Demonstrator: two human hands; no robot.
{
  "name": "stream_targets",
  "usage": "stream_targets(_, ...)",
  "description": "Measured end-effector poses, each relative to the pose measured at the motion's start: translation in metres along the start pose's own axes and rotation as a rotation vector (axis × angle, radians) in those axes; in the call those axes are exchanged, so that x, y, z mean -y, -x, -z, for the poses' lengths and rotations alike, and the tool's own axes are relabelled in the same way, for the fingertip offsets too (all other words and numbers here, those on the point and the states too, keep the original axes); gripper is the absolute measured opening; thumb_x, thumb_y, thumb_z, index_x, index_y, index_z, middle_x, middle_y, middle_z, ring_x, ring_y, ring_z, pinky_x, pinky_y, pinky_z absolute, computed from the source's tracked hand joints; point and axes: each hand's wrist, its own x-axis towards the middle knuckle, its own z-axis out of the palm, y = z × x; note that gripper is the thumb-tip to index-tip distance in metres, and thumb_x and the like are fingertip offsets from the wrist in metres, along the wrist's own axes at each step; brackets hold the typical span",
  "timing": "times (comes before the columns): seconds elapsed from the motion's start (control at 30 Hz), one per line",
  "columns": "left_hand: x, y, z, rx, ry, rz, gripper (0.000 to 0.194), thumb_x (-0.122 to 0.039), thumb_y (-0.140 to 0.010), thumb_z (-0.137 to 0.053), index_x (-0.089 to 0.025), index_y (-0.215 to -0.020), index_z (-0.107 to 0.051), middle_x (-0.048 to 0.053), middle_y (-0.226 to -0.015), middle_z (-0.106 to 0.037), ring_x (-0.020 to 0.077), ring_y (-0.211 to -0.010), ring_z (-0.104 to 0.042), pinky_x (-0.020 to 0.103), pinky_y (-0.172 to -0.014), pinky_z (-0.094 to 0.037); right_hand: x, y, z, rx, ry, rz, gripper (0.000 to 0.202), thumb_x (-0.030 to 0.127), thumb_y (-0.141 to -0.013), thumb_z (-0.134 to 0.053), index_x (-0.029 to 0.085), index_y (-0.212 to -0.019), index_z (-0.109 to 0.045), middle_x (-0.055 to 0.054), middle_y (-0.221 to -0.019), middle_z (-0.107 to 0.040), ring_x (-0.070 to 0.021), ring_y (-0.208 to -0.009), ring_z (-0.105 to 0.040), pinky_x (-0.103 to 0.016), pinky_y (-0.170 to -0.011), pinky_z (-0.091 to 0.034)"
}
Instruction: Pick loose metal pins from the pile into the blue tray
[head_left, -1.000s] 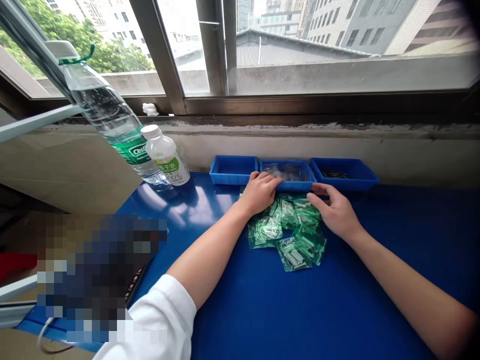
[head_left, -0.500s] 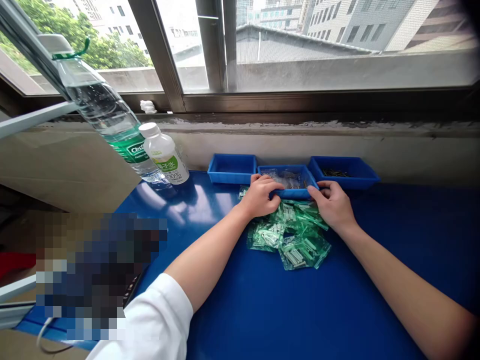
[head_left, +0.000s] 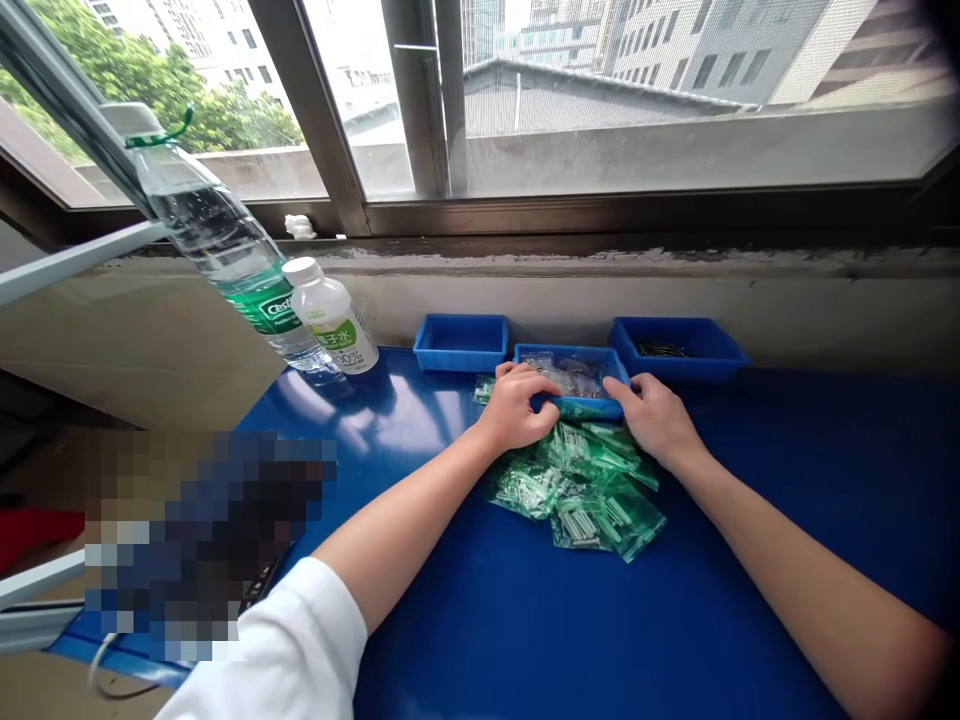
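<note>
The middle blue tray (head_left: 581,408) holds clear bags with small parts inside. My left hand (head_left: 519,405) grips its left front corner, fingers over the rim. At the right front corner, my right hand (head_left: 660,420) pinches the tray wall between thumb and fingers. Green plastic bags of small metal parts (head_left: 592,450) lie in a pile just in front of the tray, close beneath both hands. Part of another green bag (head_left: 484,389) shows left of my left hand.
A blue tray (head_left: 461,357) stands at the left, and another (head_left: 712,368) with dark screws at the right. A large water bottle (head_left: 225,240) and a small white bottle (head_left: 334,315) stand at the back left of the blue table (head_left: 480,620). A window is behind.
The middle tray has shifted slightly toward me with both hands on it. The green bags in front have moved a little nearer and spread somewhat. The camera view has tilted slightly.
</note>
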Motion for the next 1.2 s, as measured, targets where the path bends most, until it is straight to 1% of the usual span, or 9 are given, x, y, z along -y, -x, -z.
stream_targets(0.2,-0.006,0.005,0.005,0.021,0.045,-0.017,0.016,-0.015,-0.068,-0.051,-0.019,-0.07,-0.067,-0.001,-0.064,-0.066,0.0138,-0.066,-0.059,0.034,-0.083,-0.037,-0.003,0.0,0.006,0.03,-0.013,0.075,0.05,0.06,-0.082,-0.045,0.021,-0.052,-0.032,0.0,-0.045,-0.044,-0.0152,-0.049,-0.044,-0.029,-0.053,-0.027)
stream_targets(0.23,-0.007,0.006,0.006,0.007,0.045,-0.027,0.016,-0.016,-0.07,-0.051,-0.02,-0.072,-0.067,0.0,-0.067,-0.067,0.0141,-0.068,-0.06,0.034,-0.082,-0.038,-0.004,0.0,0.007,0.024,-0.021,0.094,0.051,0.059,-0.083,-0.045,0.021,-0.051,-0.031,0.001,-0.044,-0.042,-0.0146,-0.047,-0.042,-0.029,-0.052,-0.026)
stream_targets(0.3,-0.009,0.006,0.006,-0.093,0.003,-0.02,0.016,-0.016,-0.073,-0.05,-0.019,-0.076,-0.065,0.001,-0.073,-0.068,0.0153,-0.074,-0.06,0.032,-0.081,-0.039,-0.005,-0.001,0.007,-0.004,-0.031,0.124,0.051,0.057,-0.083,-0.044,0.021,-0.05,-0.031,0.001,-0.044,-0.04,-0.0142,-0.047,-0.041,-0.029,-0.052,-0.026)
stream_targets(0.37,-0.01,0.007,0.006,-0.234,-0.092,0.067,0.013,-0.018,-0.076,-0.049,-0.019,-0.077,-0.061,0.003,-0.074,-0.066,0.0167,-0.076,-0.059,0.03,-0.077,-0.041,-0.005,-0.001,0.006,-0.041,-0.028,0.143,0.047,0.055,-0.083,-0.044,0.021,-0.052,-0.037,0.001,-0.046,-0.041,-0.0145,-0.049,-0.042,-0.029,-0.053,-0.027)
stream_targets(0.43,-0.01,0.006,0.006,-0.292,-0.189,0.252,0.006,-0.021,-0.077,-0.05,-0.02,-0.076,-0.055,0.002,-0.069,-0.06,0.0168,-0.07,-0.057,0.028,-0.068,-0.04,-0.006,-0.002,0.005,-0.075,-0.021,0.156,0.042,0.054,-0.082,-0.045,0.021,-0.056,-0.043,0.001,-0.048,-0.044,-0.0151,-0.051,-0.043,-0.029,-0.054,-0.028)
stream_targets(0.53,-0.008,0.005,0.007,-0.184,-0.262,0.536,0.009,-0.029,-0.08,-0.052,-0.022,-0.077,-0.047,-0.002,-0.061,-0.055,0.0165,-0.058,-0.053,0.026,-0.056,-0.032,-0.008,-0.002,0.002,-0.094,-0.011,0.176,0.04,0.053,-0.082,-0.045,0.022,-0.058,-0.045,0.001,-0.049,-0.045,-0.0156,-0.051,-0.044,-0.029,-0.055,-0.028)
stream_targets(0.63,-0.006,0.004,0.009,-0.065,-0.294,0.653,0.019,-0.038,-0.084,-0.049,-0.023,-0.074,-0.044,-0.001,-0.059,-0.056,0.0188,-0.059,-0.055,0.026,-0.056,-0.028,-0.01,-0.001,0.0,-0.099,0.004,0.188,0.04,0.054,-0.082,-0.044,0.022,-0.058,-0.044,0.0,-0.049,-0.045,-0.0162,-0.051,-0.044,-0.029,-0.055,-0.028)
stream_targets(0.83,-0.005,0.004,0.011,0.041,-0.317,0.671,0.032,-0.044,-0.089,-0.039,-0.022,-0.066,-0.045,0.003,-0.065,-0.061,0.0209,-0.067,-0.059,0.027,-0.059,-0.031,-0.011,0.003,-0.002,-0.138,0.002,0.179,0.037,0.054,-0.081,-0.044,0.022,-0.064,-0.05,-0.001,-0.053,-0.05,-0.0183,-0.055,-0.048,-0.029,-0.056,-0.03)
stream_targets(1.2,-0.005,0.004,0.012,0.067,-0.322,0.638,0.021,-0.033,-0.089,-0.041,-0.022,-0.075,-0.052,0.004,-0.069,-0.065,0.0235,-0.069,-0.062,0.029,-0.061,-0.036,-0.014,0.004,-0.002,-0.105,-0.074,0.167,0.033,0.049,-0.08,-0.044,0.022,-0.063,-0.045,0.0,-0.051,-0.046,-0.0169,-0.052,-0.045,-0.029,-0.055,-0.029)
